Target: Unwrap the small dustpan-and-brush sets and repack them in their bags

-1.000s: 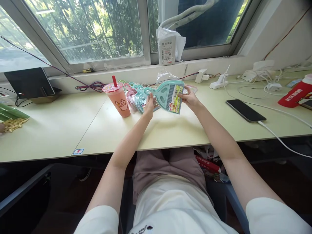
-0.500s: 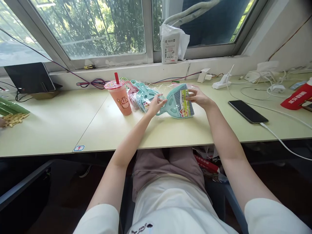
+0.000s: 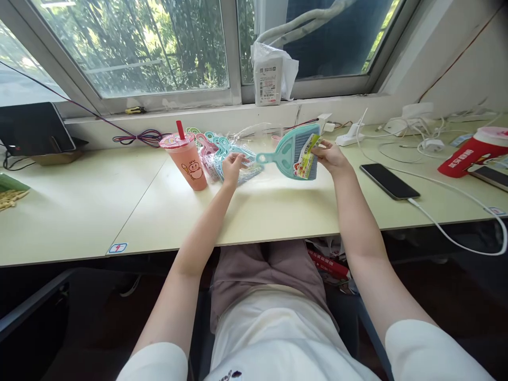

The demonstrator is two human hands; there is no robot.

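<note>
A mint-green dustpan (image 3: 284, 152) with a grey-bristled brush set in it hangs just above the table, handle to the left. A yellow printed label (image 3: 305, 159) is on its front, slightly crooked. My right hand (image 3: 331, 156) grips the pan's right edge, beside the label. Clear plastic bag (image 3: 257, 172) film lies to the left of the pan, and the curled fingers of my left hand (image 3: 233, 167) pinch it. Behind the left hand is a pile of wrapped dustpans (image 3: 216, 144) in pink, mint and green.
A pink drink cup (image 3: 188, 166) with a red straw stands left of the pile. A phone (image 3: 389, 181) on a white cable lies at right, near a red cup (image 3: 472, 153) and tangled chargers. A tablet (image 3: 37, 127) is at far left; a boxed package (image 3: 269, 82) sits on the sill.
The dustpan has come off the table and out of its clear bag. My left hand has moved left with the film, away from the pan's handle. The view has shifted slightly right.
</note>
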